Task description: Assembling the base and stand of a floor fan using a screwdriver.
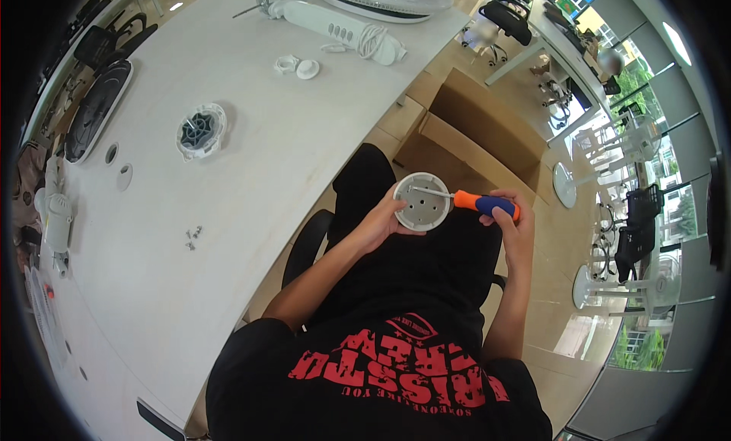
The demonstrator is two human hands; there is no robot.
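Observation:
Over my lap, my left hand (382, 219) grips a shallow round white plastic part (423, 211) by its left rim. Its inner face, with several small dark holes, is turned up toward me. My right hand (512, 216) is closed around the orange and blue handle of a screwdriver (476, 203). The metal shaft points left across the part, and the tip lies near a hole at its upper left. Whether the tip sits in a screw is too small to tell.
The white table (251, 205) on my left bears small screws (193, 238), a round housing (202, 131), small white caps (308, 69), a white fan column (327, 26) with coiled cord and a fan grille (384, 1). An open cardboard box (476, 140) stands beyond my knees.

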